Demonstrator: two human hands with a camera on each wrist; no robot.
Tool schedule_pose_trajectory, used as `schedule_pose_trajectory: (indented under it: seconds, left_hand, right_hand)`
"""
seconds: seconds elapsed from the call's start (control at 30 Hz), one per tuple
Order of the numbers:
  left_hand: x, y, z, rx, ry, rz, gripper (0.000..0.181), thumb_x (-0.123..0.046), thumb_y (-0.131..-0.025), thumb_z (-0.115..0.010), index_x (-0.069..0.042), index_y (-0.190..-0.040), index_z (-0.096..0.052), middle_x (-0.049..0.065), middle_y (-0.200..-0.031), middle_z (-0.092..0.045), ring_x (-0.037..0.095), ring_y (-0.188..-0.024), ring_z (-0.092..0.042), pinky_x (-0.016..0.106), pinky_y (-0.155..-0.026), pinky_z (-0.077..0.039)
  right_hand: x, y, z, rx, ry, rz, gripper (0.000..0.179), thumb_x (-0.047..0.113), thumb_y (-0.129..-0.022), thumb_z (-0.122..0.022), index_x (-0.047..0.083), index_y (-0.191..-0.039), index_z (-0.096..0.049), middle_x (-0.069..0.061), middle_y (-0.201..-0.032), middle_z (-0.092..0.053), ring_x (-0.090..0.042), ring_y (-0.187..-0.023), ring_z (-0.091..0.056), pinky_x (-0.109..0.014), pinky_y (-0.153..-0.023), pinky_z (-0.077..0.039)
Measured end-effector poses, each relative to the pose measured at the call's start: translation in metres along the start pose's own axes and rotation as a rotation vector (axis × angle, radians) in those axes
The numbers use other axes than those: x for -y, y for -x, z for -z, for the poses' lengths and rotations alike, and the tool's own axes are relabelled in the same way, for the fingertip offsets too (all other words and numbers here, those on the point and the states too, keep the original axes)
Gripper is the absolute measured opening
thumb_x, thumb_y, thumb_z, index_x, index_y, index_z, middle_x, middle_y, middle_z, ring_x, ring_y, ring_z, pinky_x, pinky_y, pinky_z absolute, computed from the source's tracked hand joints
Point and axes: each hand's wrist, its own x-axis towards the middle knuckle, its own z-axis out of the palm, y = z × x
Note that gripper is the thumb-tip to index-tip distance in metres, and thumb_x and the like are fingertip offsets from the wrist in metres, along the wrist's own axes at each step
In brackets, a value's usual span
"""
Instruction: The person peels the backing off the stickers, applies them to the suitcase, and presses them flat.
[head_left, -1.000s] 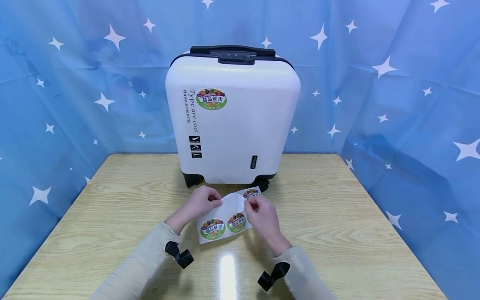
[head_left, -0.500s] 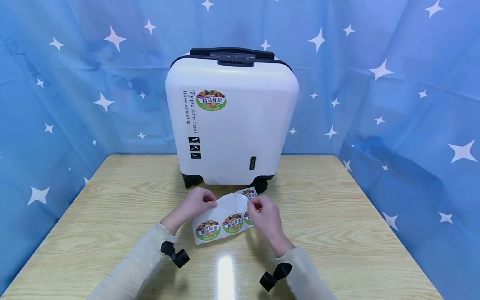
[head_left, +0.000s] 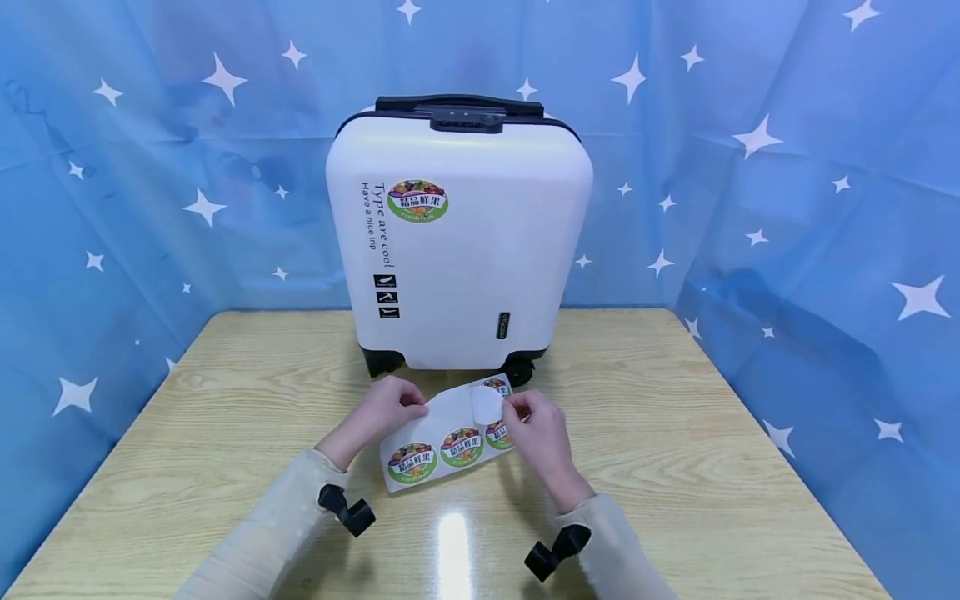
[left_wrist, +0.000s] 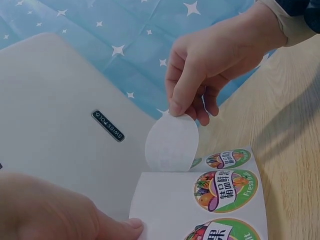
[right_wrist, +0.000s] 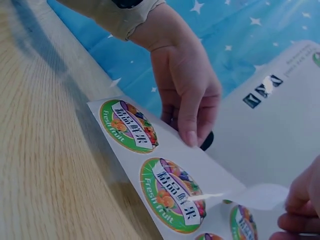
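- Head view: I see a sticker sheet, reading "Fresh fruit", between both hands before the suitcase.
- Right hand pinches a white-backed sticker rising from it.
- Left hand pinches the sheet's edge.
- Suitcase reads "Type are cool", "Have a nice trip", "SWISSPOLO".

Pale wood-grain table; white suitcase standing upright toward back; glare streak at front.
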Motion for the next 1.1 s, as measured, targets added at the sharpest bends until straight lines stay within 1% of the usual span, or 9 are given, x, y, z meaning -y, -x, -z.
schedule_pose_trajectory:
  seconds: [0.1,0.27,0.53,0.77,0.87,1.1]
  left_hand:
    - [0.002,-0.001,0.0,-0.001,-0.008,0.006,0.004,-0.012,-0.083,-0.069,-0.007,-0.083,-0.07,0.0,-0.076,-0.061,0.013,-0.069,-0.055,0.028,-0.063,-0.045]
    - [0.005,-0.003,-0.001,-0.006,-0.028,-0.007,0.005,-0.011,-0.083,-0.07,-0.006,-0.084,-0.07,0.0,-0.076,-0.062,0.013,-0.07,-0.055,0.028,-0.063,-0.046]
    - [0.008,-0.004,-0.002,-0.009,-0.046,0.006,0.006,-0.012,-0.083,-0.07,-0.006,-0.084,-0.07,0.0,-0.076,-0.061,0.013,-0.069,-0.054,0.028,-0.062,-0.045]
    - [0.01,-0.003,-0.003,-0.038,-0.024,-0.013,0.005,-0.009,-0.081,-0.071,-0.005,-0.08,-0.069,0.001,-0.073,-0.061,0.014,-0.066,-0.055,0.028,-0.059,-0.045]
    - [0.009,-0.004,-0.003,-0.053,-0.008,-0.017,0.005,-0.009,-0.082,-0.07,-0.005,-0.08,-0.068,0.001,-0.073,-0.061,0.013,-0.066,-0.055,0.027,-0.059,-0.046]
    - [-0.003,-0.006,-0.004,-0.09,0.012,-0.084,0.006,-0.013,-0.083,-0.07,-0.008,-0.08,-0.069,-0.002,-0.073,-0.062,0.011,-0.065,-0.055,0.027,-0.06,-0.046]
  right_hand:
    - [0.0,-0.001,0.001,-0.017,-0.003,0.002,0.005,0.006,-0.082,-0.063,0.004,-0.079,-0.066,-0.002,-0.074,-0.059,-0.013,-0.065,-0.054,-0.023,-0.055,-0.046]
    - [-0.001,-0.004,0.001,-0.045,0.01,0.012,0.004,0.006,-0.081,-0.065,0.004,-0.077,-0.066,-0.002,-0.073,-0.059,-0.013,-0.065,-0.054,-0.024,-0.056,-0.045]
    - [-0.002,-0.004,0.002,-0.042,0.019,0.02,0.004,0.006,-0.082,-0.065,0.004,-0.078,-0.066,-0.002,-0.073,-0.059,-0.013,-0.066,-0.054,-0.025,-0.057,-0.045]
    - [-0.001,-0.005,0.0,-0.059,0.017,0.069,0.005,0.005,-0.082,-0.066,0.004,-0.077,-0.067,-0.003,-0.074,-0.061,-0.013,-0.066,-0.055,-0.024,-0.057,-0.046]
    - [0.0,-0.005,-0.001,-0.062,0.021,0.079,0.004,0.004,-0.081,-0.066,0.004,-0.077,-0.067,-0.002,-0.073,-0.06,-0.013,-0.065,-0.055,-0.024,-0.056,-0.045]
    - [0.003,-0.005,-0.002,-0.055,0.004,0.119,0.005,0.004,-0.081,-0.067,0.002,-0.077,-0.067,-0.003,-0.073,-0.06,-0.013,-0.064,-0.055,-0.023,-0.055,-0.046]
